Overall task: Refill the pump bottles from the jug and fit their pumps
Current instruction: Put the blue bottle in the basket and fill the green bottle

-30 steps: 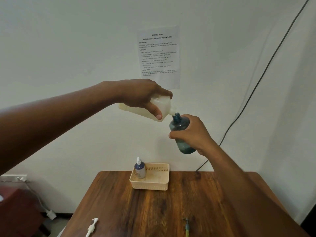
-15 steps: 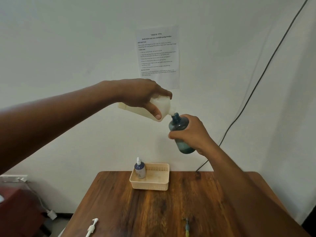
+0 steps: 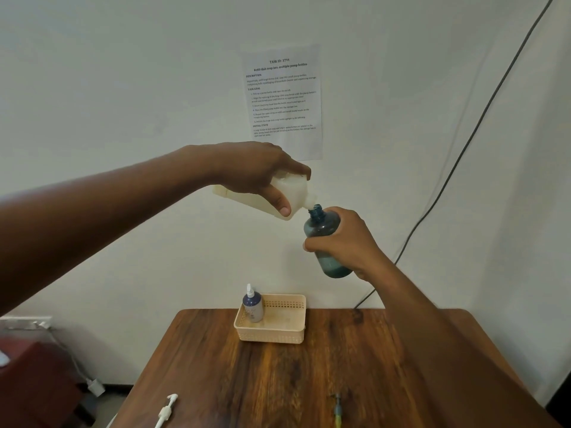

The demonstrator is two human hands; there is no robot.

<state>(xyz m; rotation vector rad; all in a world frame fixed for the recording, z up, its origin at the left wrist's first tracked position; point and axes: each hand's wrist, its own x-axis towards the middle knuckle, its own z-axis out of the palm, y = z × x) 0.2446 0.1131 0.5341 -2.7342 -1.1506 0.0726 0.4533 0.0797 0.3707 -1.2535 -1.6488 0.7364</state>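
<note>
Fingers: left hand (image 3: 247, 171) fingers wrapped over the top of the jug (image 3: 290, 193), thumb (image 3: 279, 203) under its near face; right hand (image 3: 343, 242) fingers closed round the belly of the blue bottle (image 3: 321, 225). Both are firm full grips, as far as I can tell.
Jug: white, tipped spout-down to the right, held up in the air in front of the wall, well above the table (image 3: 278, 381).
Spout: touching or just at the blue bottle's open neck; I cannot see a stream from this view.
Blue bottle: tilted, neck leaning left toward the jug; some liquid shows at the bottom, so I judge the fill is early.
Step in hand: pouring from the jug into the blue bottle.
How I'd do it well: keep the spout seated over the neck, tip the jug slowly, hold the bottle steady and bring it nearer upright as the level climbs, stop short of the neck so the pump stem has room.
Risk: both are held in mid-air, a slip spills onto the table.
Finished bottle: pump fitted, standing in the left of the basket (image 3: 287, 332) at the far edge of the table.
Loose pump (image 3: 167, 410): white, lying at the near left edge of the table; I guess it goes on this bottle next.
Small item (image 3: 337, 409): near edge, right of centre, too small to tell.
</note>
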